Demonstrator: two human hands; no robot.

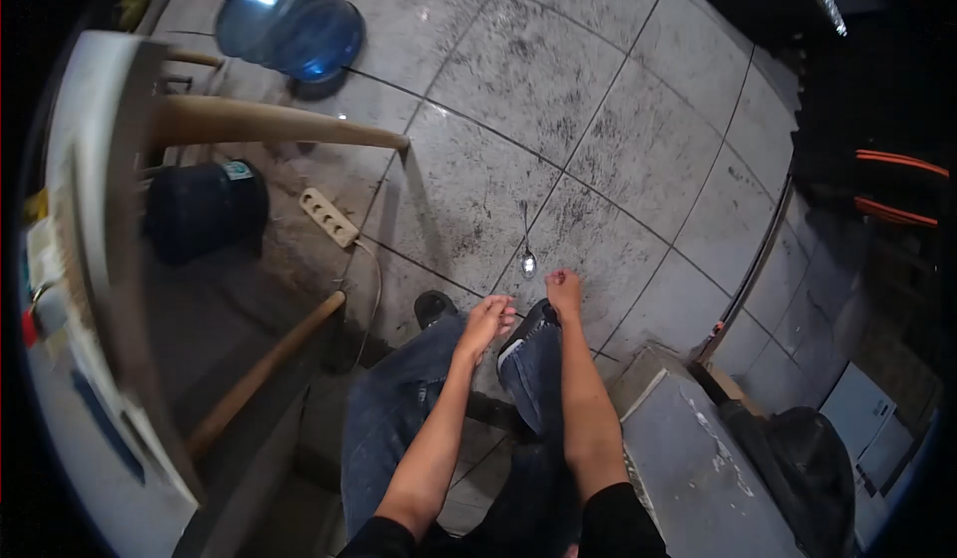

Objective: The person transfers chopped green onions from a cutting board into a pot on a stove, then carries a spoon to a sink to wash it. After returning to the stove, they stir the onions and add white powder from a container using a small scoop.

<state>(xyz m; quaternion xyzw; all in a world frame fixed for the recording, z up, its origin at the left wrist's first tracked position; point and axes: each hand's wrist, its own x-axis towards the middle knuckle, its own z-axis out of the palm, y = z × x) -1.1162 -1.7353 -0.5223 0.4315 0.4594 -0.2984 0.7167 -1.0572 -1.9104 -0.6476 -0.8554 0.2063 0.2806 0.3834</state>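
Pretty grubby tiled floor, spoon lying just past the hands. Left hand is loosely open, right hand curled, can't tell if gripping. Blue jug sits far left.

At 9 o'clock, the edge cuts off the bench, and the label is too small to read. At 6 o'clock, both sleeves run out of view. Whether the left hand or right hand pinches anything is unclear.

Black short sleeves, faded dark-blue jeans, dark shoes.
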